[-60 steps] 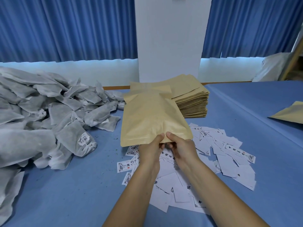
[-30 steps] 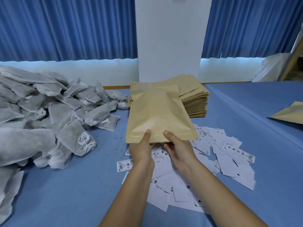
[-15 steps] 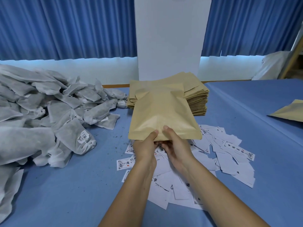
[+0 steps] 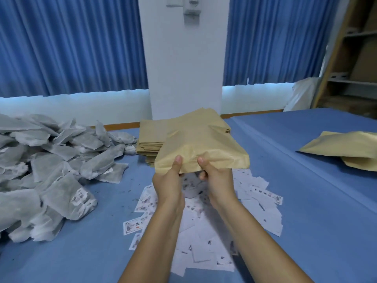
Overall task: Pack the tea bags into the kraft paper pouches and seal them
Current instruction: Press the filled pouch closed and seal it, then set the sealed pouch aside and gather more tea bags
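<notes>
While left hand (image 4: 169, 186) and right hand (image 4: 219, 184) pinch it, the pouch (image 4: 204, 144) has shifted rightward.

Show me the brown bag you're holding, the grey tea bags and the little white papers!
held kraft pouch (image 4: 202, 148): head view, middle of its front face.
tea bag pile (image 4: 61, 188): head view, a grey bag at the pile's near side.
paper slips (image 4: 259, 193): head view, a white slip on the heap's right side.

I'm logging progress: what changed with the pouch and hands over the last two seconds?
The pouch shifted right, now covering the right side of the stack behind it. Left hand and right hand loosened briefly, then pinched its near edge again. Tea bags, stack and paper slips stayed put.
</notes>
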{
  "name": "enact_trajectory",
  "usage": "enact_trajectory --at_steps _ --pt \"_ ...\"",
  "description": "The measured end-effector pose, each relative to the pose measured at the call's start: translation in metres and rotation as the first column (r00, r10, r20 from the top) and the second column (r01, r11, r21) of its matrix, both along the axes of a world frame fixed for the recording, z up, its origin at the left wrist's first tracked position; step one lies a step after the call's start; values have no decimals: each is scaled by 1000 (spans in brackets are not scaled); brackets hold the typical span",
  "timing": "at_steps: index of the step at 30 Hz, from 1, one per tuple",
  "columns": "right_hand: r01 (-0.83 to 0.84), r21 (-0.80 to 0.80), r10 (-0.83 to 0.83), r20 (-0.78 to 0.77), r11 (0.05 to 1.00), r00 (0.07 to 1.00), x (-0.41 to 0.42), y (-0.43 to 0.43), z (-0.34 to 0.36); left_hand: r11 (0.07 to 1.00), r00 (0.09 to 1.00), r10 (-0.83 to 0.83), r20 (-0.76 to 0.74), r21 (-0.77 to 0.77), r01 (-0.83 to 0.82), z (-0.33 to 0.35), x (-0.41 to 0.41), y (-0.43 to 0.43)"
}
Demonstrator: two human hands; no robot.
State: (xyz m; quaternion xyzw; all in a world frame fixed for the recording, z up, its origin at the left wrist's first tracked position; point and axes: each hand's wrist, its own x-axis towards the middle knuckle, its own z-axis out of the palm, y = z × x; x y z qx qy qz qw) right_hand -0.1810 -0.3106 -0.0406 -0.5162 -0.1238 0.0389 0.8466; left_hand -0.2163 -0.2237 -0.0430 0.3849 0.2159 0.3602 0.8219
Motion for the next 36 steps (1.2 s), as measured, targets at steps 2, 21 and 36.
enact_trajectory --at_steps 2,21,36 --pt "84 71 -87 41 994 995 7 -21 14 998 997 -43 68 47 40 15 13 -23" --pt "194 156 -168 -163 968 972 12 -89 2 996 995 -87 -44 20 88 12 28 -102" --pt "270 124 -235 -244 955 941 18 -112 -6 998 990 10 -143 56 -2 5 32 -112"
